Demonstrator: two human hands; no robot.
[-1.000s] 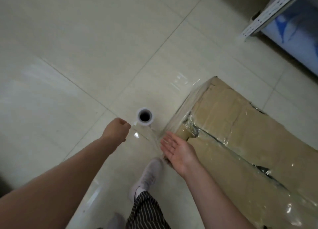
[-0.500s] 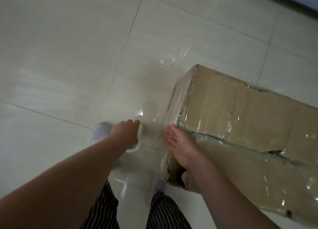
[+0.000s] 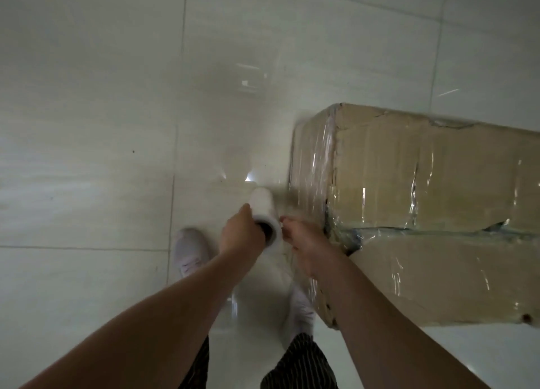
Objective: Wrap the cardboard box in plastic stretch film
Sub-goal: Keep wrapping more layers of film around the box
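Observation:
A long brown cardboard box [image 3: 423,213] lies on the floor to the right, with glossy clear film over its top and left end. A white roll of stretch film [image 3: 264,213] stands tilted just left of the box's near corner. My left hand [image 3: 241,234] grips the roll at its near open end. A sheet of film runs from the roll to the box end. My right hand [image 3: 304,242] rests with fingers spread against the film at the box's near left corner, close beside the roll.
Pale glossy floor tiles [image 3: 117,125] spread out to the left and beyond the box. My two feet in light shoes [image 3: 190,251] and striped trouser legs [image 3: 301,365] stand directly below my hands, close to the box's corner.
The view has swung round the box end. My left hand turned the roll so its open core faces me. My right hand slid from the box top down to the corner.

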